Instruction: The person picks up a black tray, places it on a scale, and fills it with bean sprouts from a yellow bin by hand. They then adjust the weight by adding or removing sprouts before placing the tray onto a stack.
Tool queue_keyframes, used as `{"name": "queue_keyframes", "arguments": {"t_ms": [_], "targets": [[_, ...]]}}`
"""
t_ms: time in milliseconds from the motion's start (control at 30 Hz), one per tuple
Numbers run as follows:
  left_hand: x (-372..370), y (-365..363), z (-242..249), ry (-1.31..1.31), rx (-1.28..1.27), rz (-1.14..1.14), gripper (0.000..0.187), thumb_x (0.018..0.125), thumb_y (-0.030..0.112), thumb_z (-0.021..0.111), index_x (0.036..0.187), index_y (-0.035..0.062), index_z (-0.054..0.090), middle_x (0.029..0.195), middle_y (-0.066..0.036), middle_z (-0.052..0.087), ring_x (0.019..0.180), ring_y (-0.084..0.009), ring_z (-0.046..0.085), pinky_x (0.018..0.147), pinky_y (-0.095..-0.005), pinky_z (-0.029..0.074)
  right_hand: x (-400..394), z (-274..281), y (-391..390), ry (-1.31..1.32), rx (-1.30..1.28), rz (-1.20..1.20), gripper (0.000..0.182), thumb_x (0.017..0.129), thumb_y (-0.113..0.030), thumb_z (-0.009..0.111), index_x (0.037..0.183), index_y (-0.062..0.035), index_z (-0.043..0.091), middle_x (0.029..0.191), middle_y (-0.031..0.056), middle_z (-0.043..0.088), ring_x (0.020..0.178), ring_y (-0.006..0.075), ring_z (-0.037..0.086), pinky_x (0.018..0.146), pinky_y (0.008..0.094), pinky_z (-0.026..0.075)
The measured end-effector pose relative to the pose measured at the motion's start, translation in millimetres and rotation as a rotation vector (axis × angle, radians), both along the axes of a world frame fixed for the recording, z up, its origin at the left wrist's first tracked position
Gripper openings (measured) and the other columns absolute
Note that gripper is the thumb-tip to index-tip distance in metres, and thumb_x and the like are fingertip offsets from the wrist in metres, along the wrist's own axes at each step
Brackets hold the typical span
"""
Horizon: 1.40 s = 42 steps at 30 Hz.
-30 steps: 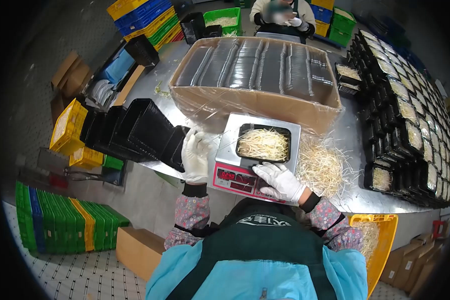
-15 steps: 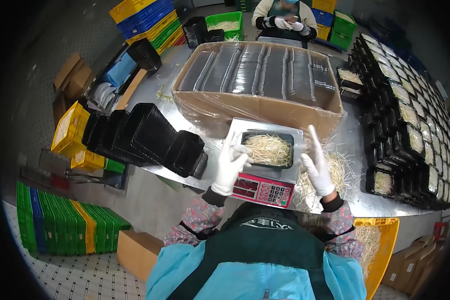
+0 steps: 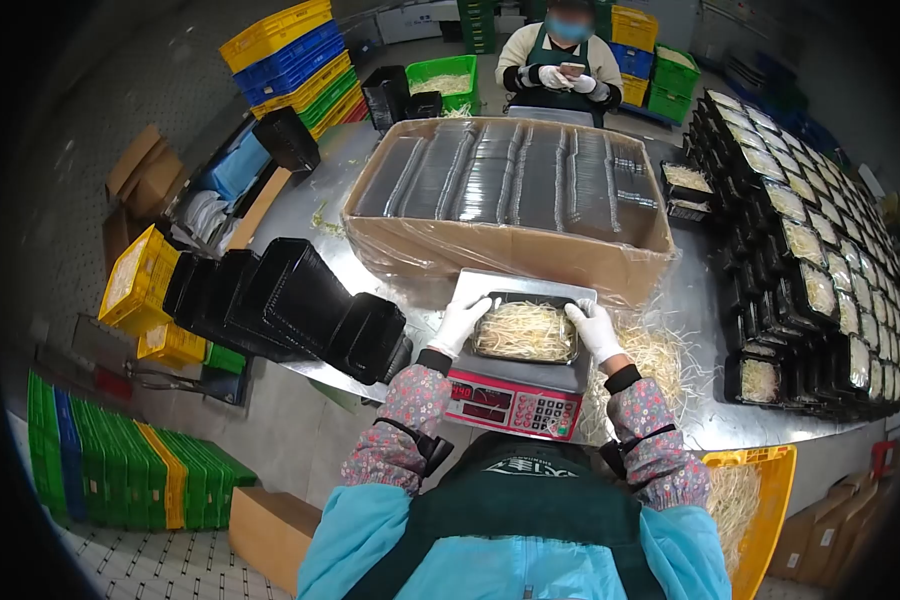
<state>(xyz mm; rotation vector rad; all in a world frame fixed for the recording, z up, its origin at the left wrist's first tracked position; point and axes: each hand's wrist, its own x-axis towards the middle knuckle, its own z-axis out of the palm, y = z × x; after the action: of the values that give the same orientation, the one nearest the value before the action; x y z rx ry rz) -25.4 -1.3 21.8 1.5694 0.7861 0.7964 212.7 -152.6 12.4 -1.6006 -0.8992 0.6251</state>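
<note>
A black tray of bean sprouts [image 3: 526,331] sits on the metal plate of a red weighing scale [image 3: 513,404], whose display is lit. My left hand [image 3: 460,324], in a white glove, grips the tray's left rim near its upper corner. At the right rim, my gloved right hand [image 3: 597,331] holds the other side. Loose sprouts [image 3: 660,365] lie on the metal table just right of the scale.
Behind the scale stands a carton of clear lids [image 3: 510,240]. Nested black trays [image 3: 290,300] are at the left, stacked filled trays [image 3: 810,260] at the right. A yellow crate [image 3: 775,520] is beside me. A co-worker [image 3: 562,60] holds a phone across the table.
Both hands have come inward and down onto the tray's sides, where before they were raised and apart. The view has tilted up, and the scale display now shows lit digits.
</note>
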Motion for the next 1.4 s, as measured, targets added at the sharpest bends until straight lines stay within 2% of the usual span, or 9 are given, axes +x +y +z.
{"name": "queue_keyframes", "arguments": {"t_ms": [333,433,567,633,667,800,1033,1167,1400], "targets": [[-3.9,-18.9,12.1,-0.216,-0.340,0.008,0.033,0.092,0.019,0.071,0.116,-0.0045,0.068,0.103,-0.009,0.071,0.080,-0.0135,0.064,0.076,-0.0282,0.051,-9.0,26.3,-14.4,0.305,-0.125,-0.048,0.022,0.094,-0.028,0.070,0.089,-0.0090,0.059,0.071,-0.0044,0.056,0.051,0.0051,0.045,0.045,0.0240,0.038],[-43.2,-42.4,49.3,0.040,-0.565,-0.093,0.047,0.095,0.025,0.068,0.131,-0.0010,0.053,0.107,-0.008,0.066,0.091,-0.0197,0.067,0.067,-0.0320,0.060,-15.2,60.8,-56.2,0.391,-0.318,0.056,0.037,0.091,-0.037,0.072,0.100,-0.0103,0.049,0.073,0.0033,0.062,0.047,0.0125,0.060,0.036,0.0259,0.043],[-52.5,-68.7,14.5,-0.370,-0.824,-0.116,0.021,0.097,0.011,0.060,0.117,0.0023,0.059,0.105,-0.012,0.067,0.085,-0.0251,0.068,0.077,-0.0374,0.059,-39.2,30.3,-78.7,0.864,-0.076,0.121,0.029,0.090,-0.012,0.072,0.096,-0.0112,0.044,0.078,0.0111,0.068,0.055,0.0195,0.069,0.038,0.0292,0.052],[-49.4,-71.6,3.5,-0.134,-0.070,-0.211,0.015,0.091,0.000,0.060,0.106,0.0000,0.059,0.104,-0.013,0.066,0.087,-0.0264,0.068,0.077,-0.0428,0.059,-46.8,23.7,-80.4,0.770,-0.023,-0.003,0.029,0.089,-0.009,0.072,0.095,-0.0110,0.044,0.077,0.0117,0.069,0.055,0.0192,0.069,0.039,0.0288,0.053],[-40.6,-75.3,21.0,-0.308,-0.594,-0.145,0.012,0.089,0.000,0.058,0.101,0.0005,0.058,0.099,-0.013,0.065,0.083,-0.0262,0.068,0.074,-0.0417,0.059,-49.1,28.6,-87.5,0.788,0.037,0.002,0.028,0.090,-0.008,0.071,0.094,-0.0109,0.044,0.077,0.0120,0.069,0.054,0.0188,0.069,0.039,0.0287,0.053],[-19.4,-87.5,66.4,-0.201,-0.441,-0.167,0.011,0.086,0.002,0.060,0.091,0.0033,0.051,0.091,-0.010,0.060,0.075,-0.0193,0.065,0.061,-0.0356,0.061,-41.4,55.4,-129.9,0.712,-0.005,0.132,0.030,0.091,-0.014,0.072,0.089,-0.0109,0.042,0.075,0.0100,0.068,0.055,0.0171,0.069,0.040,0.0264,0.051],[56.1,-140.6,87.7,-0.051,-0.452,-0.609,0.015,0.087,-0.004,0.066,0.099,-0.0003,0.059,0.094,-0.010,0.066,0.075,-0.0155,0.066,0.058,-0.0313,0.062,14.6,81.1,-206.0,-0.108,-0.051,0.089,0.034,0.091,-0.027,0.073,0.115,-0.0049,0.062,0.092,0.0039,0.065,0.089,0.0132,0.059,0.080,0.0299,0.049],[92.0,-168.4,99.6,-0.223,-0.488,-0.679,0.044,0.093,0.003,0.064,0.136,-0.0012,0.053,0.128,-0.011,0.059,0.121,-0.0186,0.056,0.103,-0.0318,0.045,55.6,47.9,-253.6,0.320,0.187,-0.432,0.015,0.090,-0.014,0.071,0.098,-0.0030,0.065,0.087,0.0021,0.065,0.082,0.0089,0.058,0.075,0.0257,0.049],[75.8,-130.1,61.5,0.079,0.170,-0.242,0.045,0.099,0.013,0.056,0.140,-0.0034,0.048,0.141,-0.017,0.050,0.132,-0.0261,0.047,0.112,-0.0395,0.036,261.0,-73.1,-357.5,0.360,0.560,-1.465,0.017,0.089,-0.009,0.070,0.098,-0.0037,0.057,0.085,0.0056,0.063,0.062,0.0143,0.057,0.053,0.0291,0.049]]}}
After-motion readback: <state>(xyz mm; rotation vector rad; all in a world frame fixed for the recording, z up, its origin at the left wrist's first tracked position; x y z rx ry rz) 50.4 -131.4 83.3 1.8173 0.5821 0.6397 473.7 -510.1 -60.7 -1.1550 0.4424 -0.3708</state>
